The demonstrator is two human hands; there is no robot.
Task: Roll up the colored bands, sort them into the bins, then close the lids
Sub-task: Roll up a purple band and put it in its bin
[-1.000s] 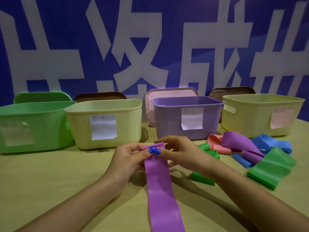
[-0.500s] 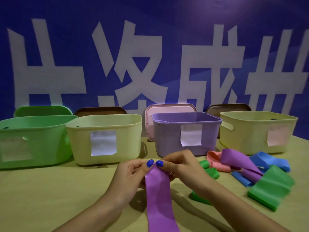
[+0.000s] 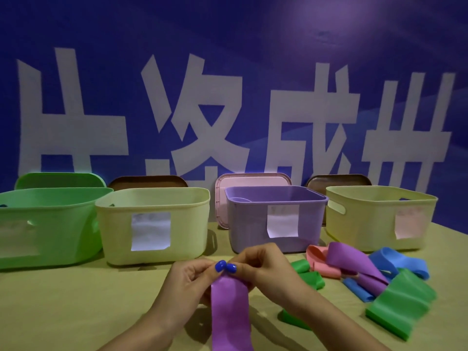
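Left hand (image 3: 187, 282) and right hand (image 3: 266, 272) are both pinching the top end of the purple band (image 3: 229, 315), thumbs meeting at its edge. Band is hanging down toward the camera over the tabletop (image 3: 76, 307), just in front of the purple bin (image 3: 274, 219).

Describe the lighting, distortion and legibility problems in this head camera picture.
Head view: dim light with a blue-violet cast and a pale glare patch on the wall at upper right; wide-angle bending bows the green bin at the left edge; the paper labels on the bins, such as the one on the purple bin, are too washed out to read; soft shadows fall under both hands' grip on the purple band.
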